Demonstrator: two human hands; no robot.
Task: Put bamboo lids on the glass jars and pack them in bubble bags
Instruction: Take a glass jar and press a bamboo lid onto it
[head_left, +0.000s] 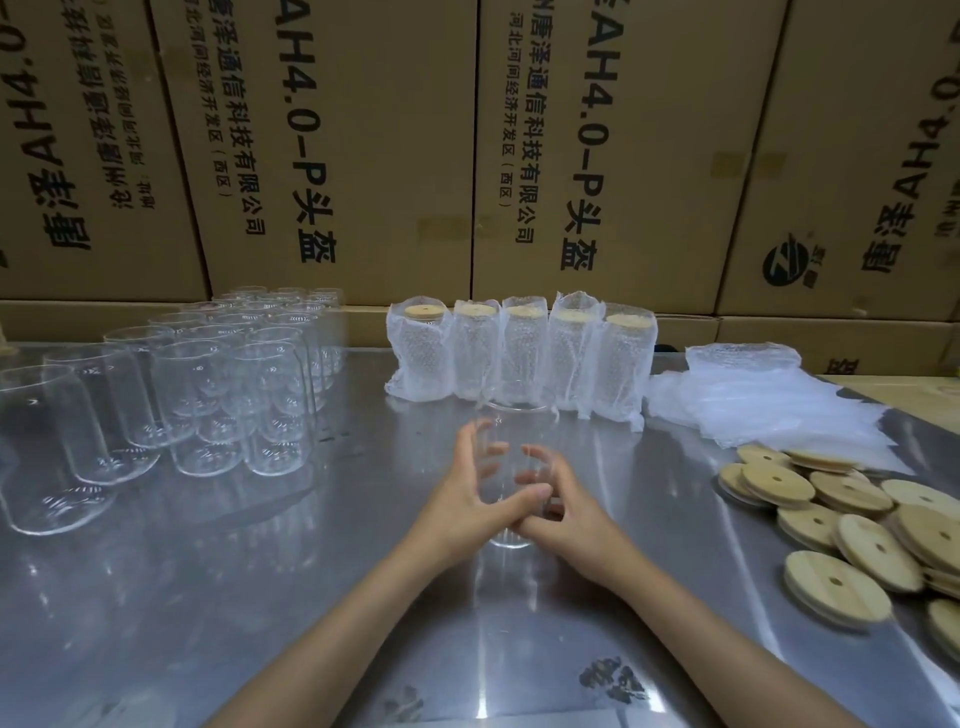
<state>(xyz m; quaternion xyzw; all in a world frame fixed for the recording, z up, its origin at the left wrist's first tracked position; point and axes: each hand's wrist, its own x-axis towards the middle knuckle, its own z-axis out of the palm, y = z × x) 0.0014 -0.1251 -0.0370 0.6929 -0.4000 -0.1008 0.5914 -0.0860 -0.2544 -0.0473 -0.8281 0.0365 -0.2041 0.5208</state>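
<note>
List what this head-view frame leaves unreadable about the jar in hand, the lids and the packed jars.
- Glass jar: outline faint; both hands, left hand and right hand, cover its lower part, so the firmness of the grip is unclear.
- Bamboo lids: pile cut by the right edge; count unknown.
- Packed jars: bubble bags blur the contents.
- Empty jars: overlapping glass; the left edge cuts the row.
</note>
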